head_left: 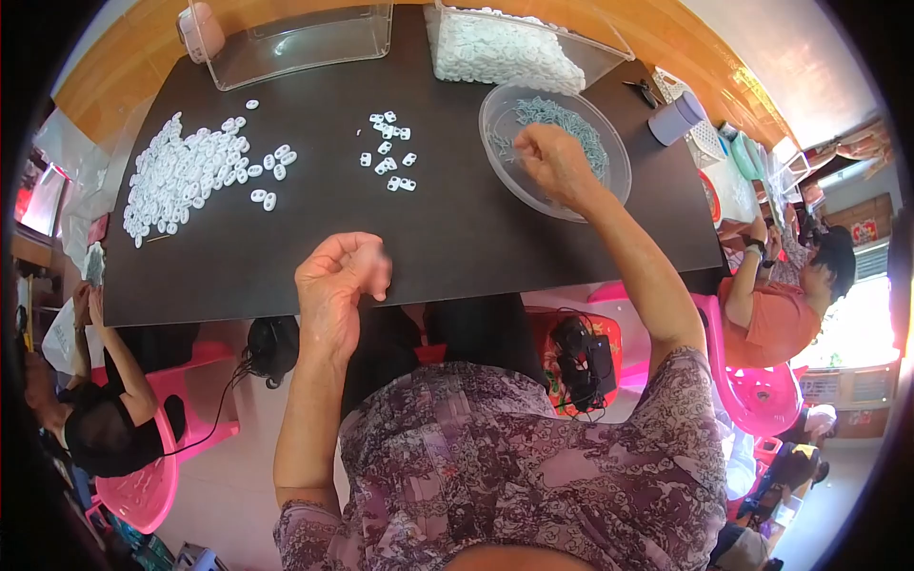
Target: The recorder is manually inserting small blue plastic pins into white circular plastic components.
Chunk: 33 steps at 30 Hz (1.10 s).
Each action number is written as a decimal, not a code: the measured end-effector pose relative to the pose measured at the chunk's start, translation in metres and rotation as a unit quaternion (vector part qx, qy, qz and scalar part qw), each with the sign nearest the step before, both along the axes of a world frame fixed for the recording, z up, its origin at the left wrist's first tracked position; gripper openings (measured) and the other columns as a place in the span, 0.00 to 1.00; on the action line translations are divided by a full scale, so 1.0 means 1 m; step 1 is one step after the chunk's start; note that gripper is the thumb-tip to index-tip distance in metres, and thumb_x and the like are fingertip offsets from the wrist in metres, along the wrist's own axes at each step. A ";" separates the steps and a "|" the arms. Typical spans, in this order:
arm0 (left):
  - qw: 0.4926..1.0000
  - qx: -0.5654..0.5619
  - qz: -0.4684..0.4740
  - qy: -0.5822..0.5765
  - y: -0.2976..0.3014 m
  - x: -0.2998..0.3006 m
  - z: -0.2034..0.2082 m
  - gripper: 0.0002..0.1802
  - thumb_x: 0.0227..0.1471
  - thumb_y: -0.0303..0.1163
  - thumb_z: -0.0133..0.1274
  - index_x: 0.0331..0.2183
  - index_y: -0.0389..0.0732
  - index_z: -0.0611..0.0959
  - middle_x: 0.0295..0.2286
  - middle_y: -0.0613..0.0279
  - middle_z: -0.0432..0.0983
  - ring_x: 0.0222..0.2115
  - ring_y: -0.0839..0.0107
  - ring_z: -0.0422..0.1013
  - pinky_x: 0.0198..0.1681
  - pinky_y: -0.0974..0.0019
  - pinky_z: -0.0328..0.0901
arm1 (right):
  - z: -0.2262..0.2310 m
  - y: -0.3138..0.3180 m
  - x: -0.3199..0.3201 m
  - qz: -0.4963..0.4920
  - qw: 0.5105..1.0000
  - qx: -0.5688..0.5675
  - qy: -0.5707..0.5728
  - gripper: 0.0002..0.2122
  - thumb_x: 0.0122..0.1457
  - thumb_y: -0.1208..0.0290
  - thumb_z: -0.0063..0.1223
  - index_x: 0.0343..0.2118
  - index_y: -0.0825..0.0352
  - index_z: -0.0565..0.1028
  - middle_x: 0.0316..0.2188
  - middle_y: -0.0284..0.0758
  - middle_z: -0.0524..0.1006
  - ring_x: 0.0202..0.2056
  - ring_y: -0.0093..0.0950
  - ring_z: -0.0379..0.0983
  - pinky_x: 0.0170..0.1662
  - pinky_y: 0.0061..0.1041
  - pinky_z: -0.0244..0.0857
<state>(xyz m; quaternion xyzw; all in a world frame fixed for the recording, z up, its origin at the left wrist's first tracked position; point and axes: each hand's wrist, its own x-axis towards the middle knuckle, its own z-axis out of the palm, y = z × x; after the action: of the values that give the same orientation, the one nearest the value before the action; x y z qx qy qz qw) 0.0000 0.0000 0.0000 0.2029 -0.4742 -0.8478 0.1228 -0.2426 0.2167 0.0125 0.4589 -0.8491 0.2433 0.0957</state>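
My right hand (554,164) is over a round clear plastic bowl (617,183), its thumb and fingertips pinched together. Thin grey-green metal pieces, like small screws, form a heap (579,126) in that bowl. Whatever the pinch holds is too small to make out. Near the table's front edge my left hand (335,283) is raised with curled fingers; their tips are blurred, and anything in them is hidden. Small white plastic pieces with two holes (386,148) lie scattered beyond my left hand. A big pile of white oval two-holed pieces (186,171) covers the table's left side.
On the dark table (419,228), a clear bin (305,67) stands at the back, beside another bin of white pieces (505,48). Black pliers (643,92) and a lilac cup (676,118) are at the right. People sit on pink chairs (762,395) at both sides.
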 end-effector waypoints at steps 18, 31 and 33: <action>0.998 0.029 0.031 0.035 0.009 0.014 0.013 0.06 0.49 0.23 0.53 0.32 0.32 0.77 0.23 0.58 0.75 0.20 0.76 0.70 0.22 0.75 0.64 | 0.045 -0.047 0.110 0.068 0.953 -0.118 -0.270 0.06 0.46 0.81 0.54 0.29 0.68 0.76 0.25 0.28 0.73 0.28 0.16 0.66 0.32 0.15 0.59; 0.996 0.026 0.049 0.071 0.011 0.026 0.014 0.07 0.49 0.26 0.54 0.33 0.33 0.78 0.22 0.59 0.74 0.18 0.77 0.68 0.20 0.77 0.62 | 0.026 -0.083 0.156 0.121 0.881 -0.190 -0.417 0.05 0.48 0.77 0.54 0.30 0.69 0.75 0.21 0.24 0.70 0.23 0.11 0.60 0.26 0.13 0.56; 0.993 0.075 0.057 0.072 0.011 0.027 0.016 0.08 0.49 0.24 0.54 0.34 0.32 0.79 0.23 0.59 0.74 0.20 0.76 0.69 0.23 0.77 0.64 | 0.025 -0.081 0.157 0.116 0.879 -0.199 -0.416 0.05 0.48 0.77 0.54 0.30 0.69 0.75 0.22 0.24 0.70 0.24 0.11 0.60 0.27 0.13 0.56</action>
<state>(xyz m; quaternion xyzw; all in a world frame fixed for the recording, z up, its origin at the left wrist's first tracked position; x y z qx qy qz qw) 0.0266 0.0109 0.0155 0.1765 -0.3873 -0.8849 0.1893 -0.0852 0.1352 0.0374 0.3820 -0.6848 0.5853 -0.2064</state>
